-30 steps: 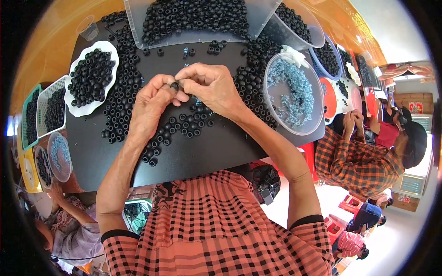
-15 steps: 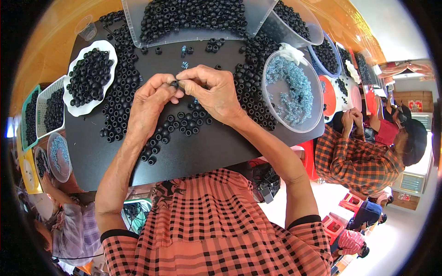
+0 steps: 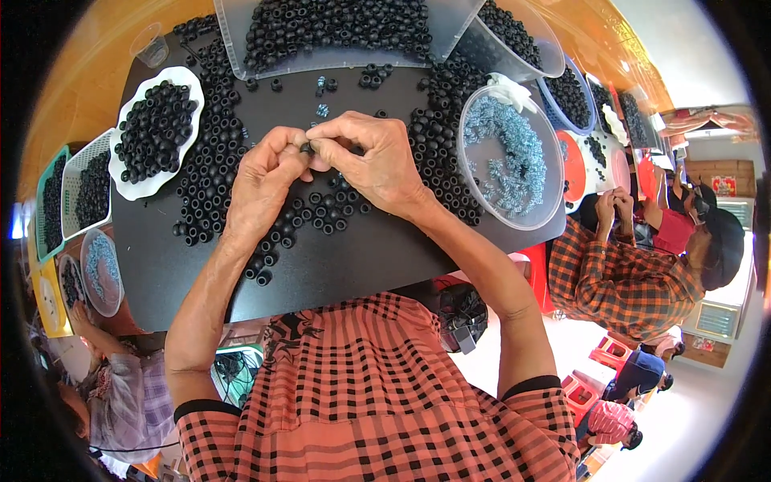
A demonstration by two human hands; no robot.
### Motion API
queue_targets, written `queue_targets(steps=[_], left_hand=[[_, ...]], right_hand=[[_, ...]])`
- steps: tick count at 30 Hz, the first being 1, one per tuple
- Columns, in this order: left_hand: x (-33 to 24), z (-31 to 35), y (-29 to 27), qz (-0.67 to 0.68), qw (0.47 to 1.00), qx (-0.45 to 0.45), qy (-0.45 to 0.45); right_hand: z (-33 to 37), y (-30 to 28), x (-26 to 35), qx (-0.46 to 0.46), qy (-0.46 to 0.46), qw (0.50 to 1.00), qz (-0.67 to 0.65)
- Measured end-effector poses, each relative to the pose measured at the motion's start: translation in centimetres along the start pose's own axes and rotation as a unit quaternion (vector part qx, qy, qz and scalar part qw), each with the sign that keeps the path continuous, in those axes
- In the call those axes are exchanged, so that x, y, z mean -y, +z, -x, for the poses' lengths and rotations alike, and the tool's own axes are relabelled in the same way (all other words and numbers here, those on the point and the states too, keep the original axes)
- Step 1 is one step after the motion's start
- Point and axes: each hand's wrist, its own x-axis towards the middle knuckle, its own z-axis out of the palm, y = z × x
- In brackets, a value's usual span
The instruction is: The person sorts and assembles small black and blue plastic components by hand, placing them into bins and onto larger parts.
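A small black round plastic part (image 3: 307, 148) sits between my fingertips over the middle of the dark table. My left hand (image 3: 271, 170) pinches it from one side, fingers curled. From the other side, the thumb and forefinger of my right hand (image 3: 373, 159) close on it; fingers partly hide the part. Just below my hands lies a loose group of the same black hollow parts (image 3: 328, 210). Beyond the fingertips a few small clear-blue pieces (image 3: 323, 109) rest on the table.
A large clear bin (image 3: 337, 56) of black parts stands at the back. To the right is a round tub (image 3: 526, 222) of blue pieces; to the left, a scalloped white plate (image 3: 193, 88) heaped with black parts. Co-workers sit on both sides, one in an orange checked shirt (image 3: 634, 273).
My hands stay together around the black part, with only slight shifts of the fingers and wrists. The tubs and heaps look the same.
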Motion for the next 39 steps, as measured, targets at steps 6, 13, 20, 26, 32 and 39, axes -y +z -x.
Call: queue_targets(steps=[6,13,20,26,32,39], left_hand=[[-0.2,0.0,0.3,-0.019,1.000,0.001,0.005],[-0.4,0.3,0.7,-0.054,0.997,-0.040,0.050],[-0.3,-0.1,0.4,-0.037,0.999,-0.017,0.033],[-0.3,-0.2,0.4,-0.018,0.999,-0.004,0.034],[-0.3,-0.1,0.3,0.005,1.000,0.001,0.012],[0.0,-0.2,-0.4,0.138,0.990,0.004,-0.038]], right_hand=[[0.1,0.3,-0.2,-0.020,0.007,0.998,-0.062],[0.0,0.7,-0.3,-0.037,-0.007,0.999,-0.039],[-0.2,0.6,-1.1,-0.010,0.009,0.996,-0.087],[0.0,0.4,-2.1,0.016,-0.021,0.994,-0.102],[0.3,0.7,-2.3,-0.005,-0.084,0.994,-0.075],[0.4,0.9,-1.2,-0.029,-0.131,0.991,-0.001]])
